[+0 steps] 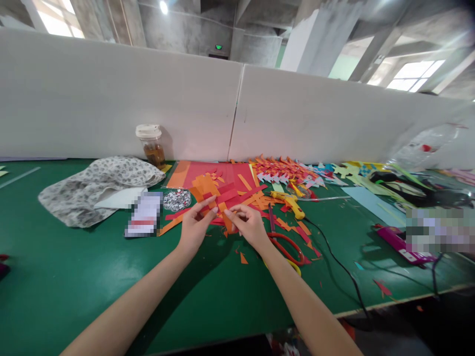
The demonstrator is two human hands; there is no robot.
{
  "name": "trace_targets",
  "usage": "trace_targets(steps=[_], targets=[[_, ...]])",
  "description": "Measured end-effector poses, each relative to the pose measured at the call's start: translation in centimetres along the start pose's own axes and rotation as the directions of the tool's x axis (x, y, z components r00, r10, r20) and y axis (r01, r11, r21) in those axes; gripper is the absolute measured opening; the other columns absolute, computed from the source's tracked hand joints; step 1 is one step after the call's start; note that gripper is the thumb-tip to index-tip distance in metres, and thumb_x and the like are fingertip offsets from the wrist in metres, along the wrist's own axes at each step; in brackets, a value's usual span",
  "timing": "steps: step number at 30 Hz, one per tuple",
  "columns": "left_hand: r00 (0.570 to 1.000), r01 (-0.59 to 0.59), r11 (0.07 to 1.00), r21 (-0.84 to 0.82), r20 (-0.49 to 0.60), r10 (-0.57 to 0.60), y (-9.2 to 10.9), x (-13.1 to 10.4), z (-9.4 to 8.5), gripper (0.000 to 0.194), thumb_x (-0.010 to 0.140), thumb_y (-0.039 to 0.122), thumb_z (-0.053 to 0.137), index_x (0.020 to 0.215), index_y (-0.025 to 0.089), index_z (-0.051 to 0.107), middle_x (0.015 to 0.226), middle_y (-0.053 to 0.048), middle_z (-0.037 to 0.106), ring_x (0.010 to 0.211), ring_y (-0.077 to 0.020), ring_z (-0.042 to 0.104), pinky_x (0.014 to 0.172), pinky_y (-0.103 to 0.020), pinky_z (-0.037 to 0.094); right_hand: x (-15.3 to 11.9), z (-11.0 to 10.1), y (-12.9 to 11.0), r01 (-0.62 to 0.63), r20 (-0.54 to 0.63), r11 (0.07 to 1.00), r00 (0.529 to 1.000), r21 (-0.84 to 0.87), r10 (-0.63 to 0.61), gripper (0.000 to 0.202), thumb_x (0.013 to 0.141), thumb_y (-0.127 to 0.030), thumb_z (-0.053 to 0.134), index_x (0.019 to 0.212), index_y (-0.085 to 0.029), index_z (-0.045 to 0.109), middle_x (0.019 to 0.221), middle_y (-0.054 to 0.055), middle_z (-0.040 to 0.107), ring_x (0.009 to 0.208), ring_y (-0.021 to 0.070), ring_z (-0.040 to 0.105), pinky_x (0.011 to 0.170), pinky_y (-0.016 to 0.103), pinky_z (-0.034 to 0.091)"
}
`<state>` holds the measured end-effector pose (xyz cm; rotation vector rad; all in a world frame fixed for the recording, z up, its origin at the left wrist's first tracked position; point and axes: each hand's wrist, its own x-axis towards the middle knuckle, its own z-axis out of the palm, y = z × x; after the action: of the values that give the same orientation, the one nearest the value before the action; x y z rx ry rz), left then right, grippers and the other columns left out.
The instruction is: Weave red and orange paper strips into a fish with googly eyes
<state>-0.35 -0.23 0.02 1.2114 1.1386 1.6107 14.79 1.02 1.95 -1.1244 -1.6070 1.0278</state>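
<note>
In the head view, my left hand (196, 223) and my right hand (249, 225) meet over the middle of the table. Between them are interlaced orange and red paper strips (206, 187), raised a little off the tabletop. My left thumb and fingers pinch the piece from its left side. An orange strip end (226, 216) is pinched by my right hand at the lower right of the piece. Cut strips and a red paper sheet (181, 170) lie behind and around the hands. Red-handled scissors (288, 248) rest beside my right wrist, partly hidden by the forearm.
Right of the hands lies a yellow glue gun (293, 203) with a black cord. Finished-looking red and orange paper pieces (284, 168) pile up behind. To the left are a bag of googly eyes (177, 200), a phone (144, 213), a patterned cloth (89, 188) and a lidded cup (152, 148).
</note>
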Motion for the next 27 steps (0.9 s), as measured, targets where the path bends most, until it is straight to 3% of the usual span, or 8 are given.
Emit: trace_targets(steps=[4, 12, 18, 24, 27], targets=[[0.999, 0.039, 0.993, -0.111, 0.021, -0.037, 0.03, 0.02, 0.19, 0.034, 0.071, 0.032, 0.069, 0.102, 0.020, 0.067, 0.096, -0.004, 0.064, 0.074, -0.0123, 0.056, 0.071, -0.027, 0.052, 0.00, 0.01, 0.03, -0.012, -0.003, 1.000, 1.000, 0.000, 0.012, 0.028, 0.074, -0.046, 0.062, 0.076, -0.018, 0.059, 0.044, -0.004, 0.053, 0.036, 0.0080, 0.044, 0.037, 0.019, 0.034], [0.999, 0.024, 0.992, -0.122, 0.031, -0.020, -0.17, 0.00, 0.35, 0.026, 0.070, 0.030, 0.069, 0.093, 0.019, 0.069, 0.091, -0.003, 0.063, 0.073, -0.0117, 0.056, 0.066, -0.025, 0.054, 0.18, 0.10, -0.02, -0.015, 0.015, 0.999, 1.000, 0.035, 0.015, 0.029, 0.074, -0.045, 0.063, 0.071, -0.017, 0.059, 0.043, -0.005, 0.050, 0.036, 0.0077, 0.043, 0.037, 0.020, 0.032], [0.998, 0.025, 0.995, -0.092, 0.057, -0.020, 0.10, 0.01, 0.22, 0.036, 0.071, 0.031, 0.069, 0.105, 0.022, 0.065, 0.104, -0.003, 0.063, 0.072, -0.0105, 0.058, 0.068, -0.024, 0.053, 0.17, -0.02, 0.09, 0.023, 0.008, 1.000, 1.000, 0.018, -0.023, 0.027, 0.074, -0.044, 0.063, 0.070, -0.018, 0.060, 0.044, -0.005, 0.050, 0.039, 0.0091, 0.046, 0.040, 0.021, 0.034], [0.989, 0.097, 0.990, -0.102, 0.123, -0.084, 0.23, -0.01, 0.19, 0.036, 0.070, 0.035, 0.070, 0.103, 0.020, 0.067, 0.104, -0.006, 0.067, 0.085, -0.0171, 0.063, 0.076, -0.030, 0.053, 0.24, -0.06, 0.57, 0.046, 0.015, 0.998, 0.999, -0.031, -0.046, 0.028, 0.073, -0.047, 0.062, 0.070, -0.019, 0.059, 0.045, -0.005, 0.051, 0.041, 0.0104, 0.048, 0.045, 0.023, 0.037], [0.987, 0.106, 0.990, -0.096, 0.130, -0.093, 0.10, -0.01, 0.22, 0.038, 0.070, 0.035, 0.070, 0.106, 0.020, 0.067, 0.110, -0.006, 0.067, 0.096, -0.0204, 0.061, 0.085, -0.033, 0.049, 0.37, -0.07, 0.76, 0.052, -0.054, 0.997, 0.997, -0.051, -0.054, 0.027, 0.071, -0.045, 0.066, 0.074, -0.021, 0.053, 0.045, -0.007, 0.049, 0.041, 0.0098, 0.045, 0.045, 0.022, 0.036]])
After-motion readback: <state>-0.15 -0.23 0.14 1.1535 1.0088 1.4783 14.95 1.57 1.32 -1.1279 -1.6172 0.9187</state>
